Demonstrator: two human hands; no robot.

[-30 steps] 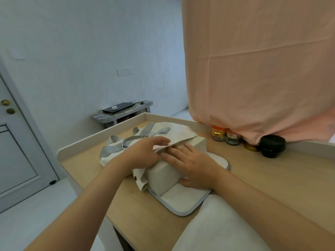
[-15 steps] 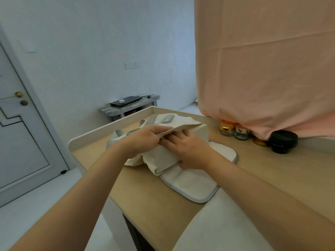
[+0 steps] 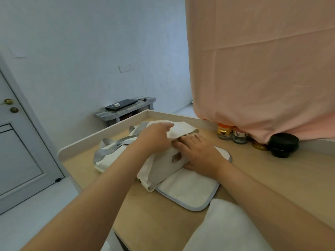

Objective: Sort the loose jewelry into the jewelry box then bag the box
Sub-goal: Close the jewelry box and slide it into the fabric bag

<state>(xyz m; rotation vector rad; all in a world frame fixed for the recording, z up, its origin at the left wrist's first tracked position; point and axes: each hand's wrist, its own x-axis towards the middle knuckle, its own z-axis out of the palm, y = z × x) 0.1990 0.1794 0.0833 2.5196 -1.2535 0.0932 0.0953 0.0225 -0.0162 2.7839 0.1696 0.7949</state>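
On the light wooden table [image 3: 163, 223], the task seems close to its end: no loose jewelry is visible anywhere, and the pale grey rectangular jewelry box [image 3: 165, 166] with a small metal clasp is closed and already partly inside the off-white canvas tote bag [image 3: 108, 158] with grey straps. The box lies tilted on a white padded mat [image 3: 190, 191] with a grey border; its near end and clasp side are not covered, and its far end is under the cloth. The left hand [image 3: 154, 139] grips the upper edge of the bag mouth and lifts it over the box. The right hand [image 3: 201, 154] lies flat on the box with straight fingers, the fingertips hidden under the cloth. What is left, as a judgement, is to draw the bag over the rest of the box. Whether the jewelry inside is sorted cannot be told. Compared with one second ago, the cloth now covers the far corner of the box, which was bare then, and the box has turned so that its clasp shows.
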